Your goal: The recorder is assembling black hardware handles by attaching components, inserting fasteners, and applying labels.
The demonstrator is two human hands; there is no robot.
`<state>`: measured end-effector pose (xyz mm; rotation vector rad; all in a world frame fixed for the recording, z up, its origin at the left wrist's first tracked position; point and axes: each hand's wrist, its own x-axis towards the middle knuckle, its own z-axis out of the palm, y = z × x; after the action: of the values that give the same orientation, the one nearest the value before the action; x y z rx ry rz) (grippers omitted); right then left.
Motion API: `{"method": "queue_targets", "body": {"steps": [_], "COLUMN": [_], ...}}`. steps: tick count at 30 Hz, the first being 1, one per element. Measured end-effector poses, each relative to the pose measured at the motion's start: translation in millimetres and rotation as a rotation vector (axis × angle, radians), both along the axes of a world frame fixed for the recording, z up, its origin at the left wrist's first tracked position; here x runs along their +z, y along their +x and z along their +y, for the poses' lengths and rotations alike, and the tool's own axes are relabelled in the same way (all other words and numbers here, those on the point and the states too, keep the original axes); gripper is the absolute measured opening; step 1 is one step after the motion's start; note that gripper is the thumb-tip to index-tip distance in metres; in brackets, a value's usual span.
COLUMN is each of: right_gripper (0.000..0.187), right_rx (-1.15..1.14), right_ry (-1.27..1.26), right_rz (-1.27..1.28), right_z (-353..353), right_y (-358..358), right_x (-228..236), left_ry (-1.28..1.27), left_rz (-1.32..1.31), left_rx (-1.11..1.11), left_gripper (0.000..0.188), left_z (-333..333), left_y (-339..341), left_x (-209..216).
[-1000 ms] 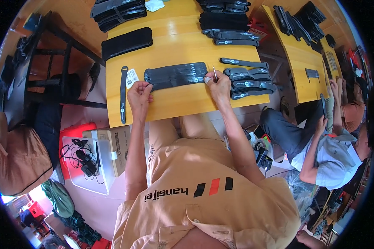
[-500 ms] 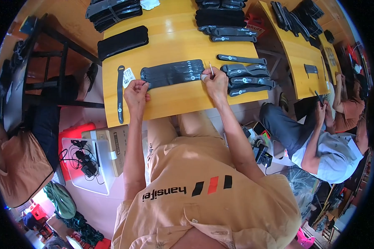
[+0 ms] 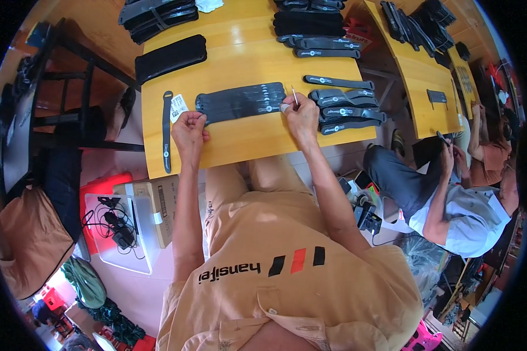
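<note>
A fanned row of overlapping dark grey straps [image 3: 237, 104] lies across the wooden table before me, white marks lining its right end. My left hand [image 3: 190, 131] pinches the near left corner of the row between thumb and fingers. At the opposite end, my right hand [image 3: 302, 120] has its thumb against the straps' edge, with its fingers closed around a slim, pale pointed tool [image 3: 294, 96]. The tool sticks up past the fingers; its lower part is hidden. A single strap [image 3: 167, 131] with a slotted end lies left of my left hand, beside a white label [image 3: 178, 106].
Right of my hand sit several bundled straps [image 3: 344, 111]. A black strap stack [image 3: 171, 59] rests at the far left, with bigger piles [image 3: 158, 20] behind. The table [image 3: 246, 146] ends close to my lap. A clear bin of cables [image 3: 123, 234] stands below left; a seated co-worker [image 3: 462, 216] is at right.
Both hands keep their hold at the two ends of the strap row. The whole view has shifted slightly; at right, the co-worker's hands have moved a little.
</note>
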<state>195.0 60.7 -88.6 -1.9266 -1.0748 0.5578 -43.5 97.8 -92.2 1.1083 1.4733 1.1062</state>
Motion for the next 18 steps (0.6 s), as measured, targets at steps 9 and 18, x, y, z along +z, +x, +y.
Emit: {"method": "queue_targets", "body": {"steps": [9, 18], "right_gripper": [0.009, 0.01], "right_rx": [-0.014, -0.02], "right_ry": [-0.033, 0.032], "right_rz": [-0.047, -0.172], "right_z": [0, 2], "right_y": [-2, 2], "right_x": [2, -8], "left_ry": [0.031, 0.078], "left_rz": [0.056, 0.152], "left_rx": [0.002, 0.071], "left_gripper": [0.009, 0.013], "left_z": [0, -2], "left_y": [3, 12], "left_x": [1, 8]}}
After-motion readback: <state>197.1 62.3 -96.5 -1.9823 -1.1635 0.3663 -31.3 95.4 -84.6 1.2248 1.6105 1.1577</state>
